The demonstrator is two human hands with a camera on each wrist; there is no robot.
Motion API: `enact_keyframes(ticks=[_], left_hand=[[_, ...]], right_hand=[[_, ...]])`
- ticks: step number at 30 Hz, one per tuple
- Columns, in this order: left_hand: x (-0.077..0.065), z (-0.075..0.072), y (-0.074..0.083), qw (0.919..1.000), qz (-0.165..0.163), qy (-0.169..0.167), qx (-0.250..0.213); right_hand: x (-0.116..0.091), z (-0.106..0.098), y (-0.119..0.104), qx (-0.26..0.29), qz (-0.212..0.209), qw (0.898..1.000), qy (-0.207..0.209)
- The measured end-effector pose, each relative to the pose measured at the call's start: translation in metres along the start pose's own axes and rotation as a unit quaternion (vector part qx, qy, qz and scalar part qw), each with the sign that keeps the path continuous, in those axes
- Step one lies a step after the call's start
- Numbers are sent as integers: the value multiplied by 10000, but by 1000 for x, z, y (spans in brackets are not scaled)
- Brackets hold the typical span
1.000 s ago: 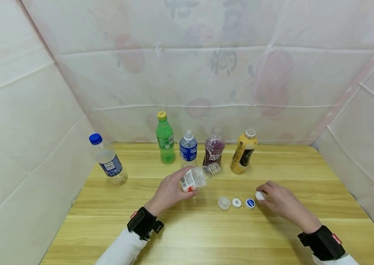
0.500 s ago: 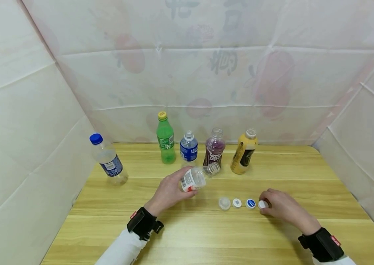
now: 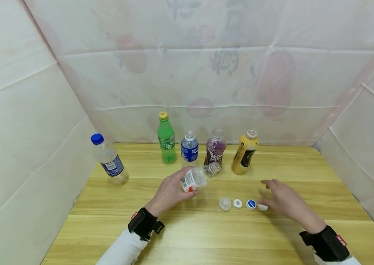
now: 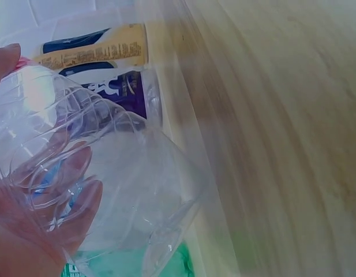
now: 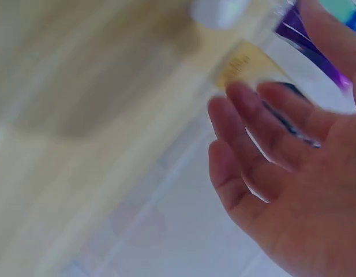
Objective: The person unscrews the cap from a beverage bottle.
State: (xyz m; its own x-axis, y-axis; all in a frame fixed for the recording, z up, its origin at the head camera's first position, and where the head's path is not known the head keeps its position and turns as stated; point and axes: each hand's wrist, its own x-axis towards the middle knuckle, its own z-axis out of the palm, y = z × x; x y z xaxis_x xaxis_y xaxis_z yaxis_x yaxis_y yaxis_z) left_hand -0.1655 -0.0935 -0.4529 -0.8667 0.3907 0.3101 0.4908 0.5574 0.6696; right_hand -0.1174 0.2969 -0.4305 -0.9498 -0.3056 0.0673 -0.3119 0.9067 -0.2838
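Note:
My left hand (image 3: 170, 187) grips a clear, uncapped plastic bottle (image 3: 196, 178), tilted with its mouth up to the right. In the left wrist view, fingers show through the clear bottle wall (image 4: 126, 173). Beside the right end of a row of caps is my right hand (image 3: 282, 200), its fingers spread and holding nothing. Its thumb overlaps the rightmost white cap (image 3: 263, 207) in the head view. Leftward from there lie a blue-and-white cap (image 3: 251, 204), a small white cap (image 3: 237, 203) and a clear cap (image 3: 225, 204).
Along the back stand a green bottle (image 3: 167, 141) with a yellow cap, then uncapped blue-labelled (image 3: 189, 150), purple (image 3: 215, 149) and yellow (image 3: 244, 154) bottles. A blue-capped clear bottle (image 3: 111, 162) stands at the left. Cloth walls (image 3: 187, 73) enclose the wooden table (image 3: 206, 235).
My right hand has set the white cap down at the right end of the row, let go and spread its fingers. The left hand holds the bottle where it was.

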Motion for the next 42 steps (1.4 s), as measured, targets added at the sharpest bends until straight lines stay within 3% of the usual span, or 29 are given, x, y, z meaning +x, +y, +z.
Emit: enact_keyframes(ticks=[3,7,13,26,35,42], left_hand=[[0,1,2,10000,13,-5,-69],[0,5,7,9997,45,-55,-227],[3,11,15,9986,11,-68,-520],[7,24,21,9934,57,-41,-1141],[8,31,27,9950,60,139,-992],[8,37,30,9970,3,386,-665]], right_hand=[[2,-6,-11,339,-251,9975,565],[9,-8,-28,894,-500,9907,896],[20,-4,-54,1932,-518,9758,886],[44,22,-102,3308,-663,9341,1172],[51,32,-127,4088,-368,9055,1074],[54,38,-137,4406,-192,8913,1054]])
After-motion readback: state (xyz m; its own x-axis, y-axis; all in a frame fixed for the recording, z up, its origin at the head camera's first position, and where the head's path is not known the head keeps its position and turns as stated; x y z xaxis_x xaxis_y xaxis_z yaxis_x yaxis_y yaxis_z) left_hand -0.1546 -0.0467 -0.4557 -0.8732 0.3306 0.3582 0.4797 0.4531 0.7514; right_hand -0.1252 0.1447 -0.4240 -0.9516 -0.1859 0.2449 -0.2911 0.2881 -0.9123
